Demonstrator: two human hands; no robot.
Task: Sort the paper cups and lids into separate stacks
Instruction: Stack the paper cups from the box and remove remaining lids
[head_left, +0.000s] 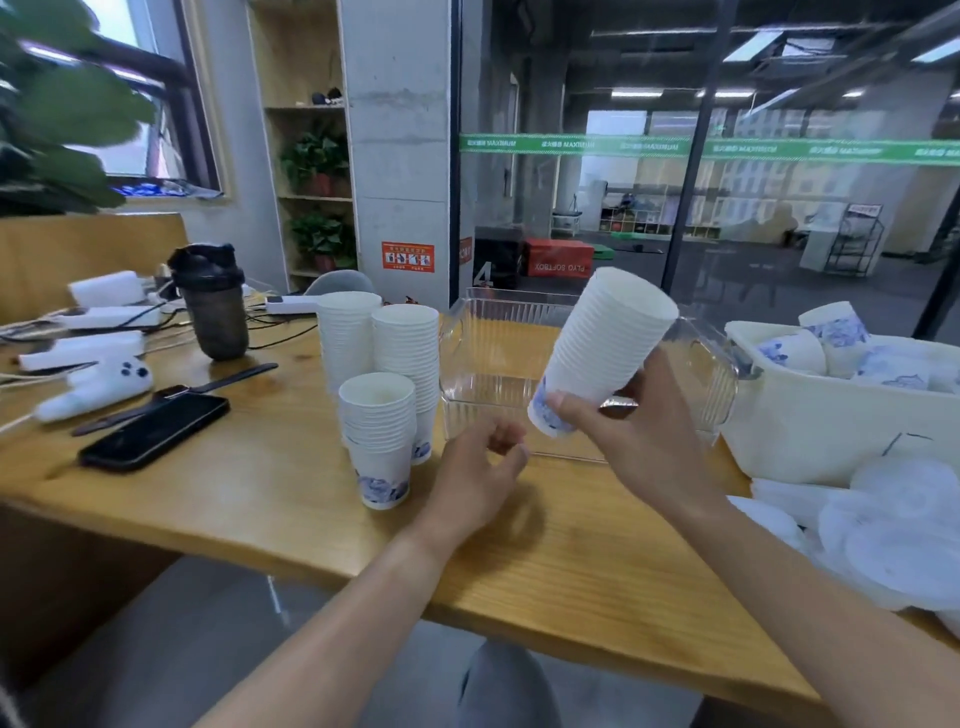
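Single head-worn wide-angle view, looking forward and down across the wooden surface from its near edge. Close: both forearms entering from 6 o'clock, left hand and right hand at mid-frame. Toward 12 o'clock, glass wall and hall beyond. Edges bowed by the lens.

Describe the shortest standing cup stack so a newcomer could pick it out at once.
On the wooden table, left of the clear plastic tray, three stacks of white paper cups stand. The shortest stack is nearest the table's front edge, and its bottom cup's blue print shows fully.
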